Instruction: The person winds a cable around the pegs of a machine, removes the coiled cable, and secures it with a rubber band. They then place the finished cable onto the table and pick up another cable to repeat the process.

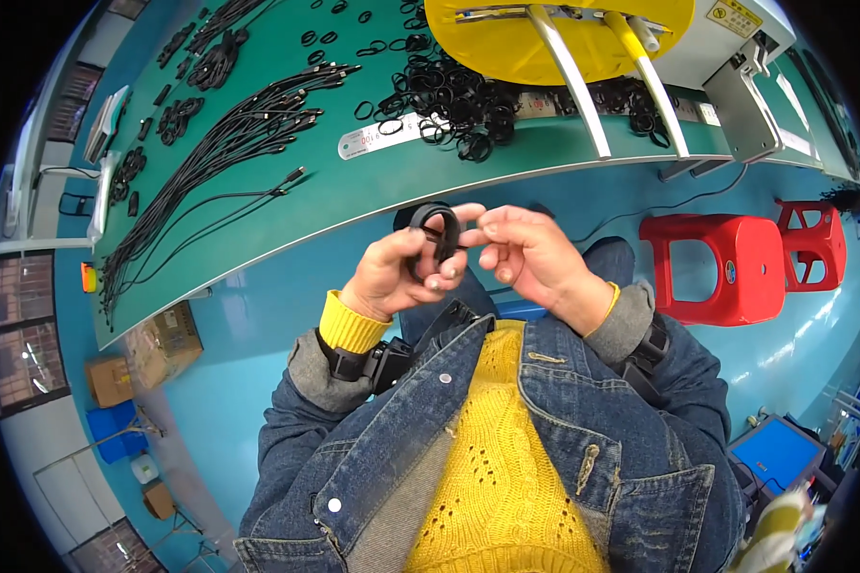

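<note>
In front of my waist, just off the table's near edge, my left hand (392, 267) is closed around a small coiled black cable (437, 222). Its thumb presses the near side, and the fingers pass round and through the loop. My right hand (535, 250) meets the coil from the right, thumb and index finger pinched together by the left fingertips. What they pinch, if anything, is too small to make out. On the green table (258, 220) lies a long bundle of straight black cables (229, 143), with coiled cables (215, 62) beyond it.
A pile of black bands (459, 95) covers part of a white ruler strip (382, 138) near the table edge. A yellow round plate (554, 48) with white rods (569, 81) overhangs the table. Red stools (726, 267) stand right; cardboard boxes (162, 344) sit left.
</note>
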A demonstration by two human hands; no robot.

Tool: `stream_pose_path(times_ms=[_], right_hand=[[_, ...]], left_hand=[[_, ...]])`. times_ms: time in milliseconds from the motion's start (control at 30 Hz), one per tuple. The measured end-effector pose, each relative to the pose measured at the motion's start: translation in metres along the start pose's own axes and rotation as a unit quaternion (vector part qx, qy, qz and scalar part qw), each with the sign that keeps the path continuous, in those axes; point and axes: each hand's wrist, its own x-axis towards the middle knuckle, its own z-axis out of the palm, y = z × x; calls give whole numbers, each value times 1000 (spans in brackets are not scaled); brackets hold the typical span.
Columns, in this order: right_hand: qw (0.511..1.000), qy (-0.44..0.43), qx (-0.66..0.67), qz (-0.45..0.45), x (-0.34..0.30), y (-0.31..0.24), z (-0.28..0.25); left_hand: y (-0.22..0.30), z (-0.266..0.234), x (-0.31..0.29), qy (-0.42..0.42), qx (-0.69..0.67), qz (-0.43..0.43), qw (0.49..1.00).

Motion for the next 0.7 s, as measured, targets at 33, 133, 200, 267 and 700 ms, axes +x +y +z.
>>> stream_pose_path(times_ms=[33, 133, 200, 267, 700], right_hand=[[999, 33, -26, -31, 2, -1, -3], [987, 97, -82, -94, 8, -10, -11], [963, 71, -251, -73, 5, -27, 3], [938, 50, -338, -63, 8, -31, 9], [558, 59, -785, -261, 15, 12, 53]], left_hand=[[-1, -4, 0, 1, 0, -1, 1000], [0, -12, 3, -43, -8, 20, 999], [-1, -15, 2, -28, 52, 30, 998], [0, -16, -1, 5, 172, 48, 984], [-39, -21, 11, 188, 617, 237, 726]])
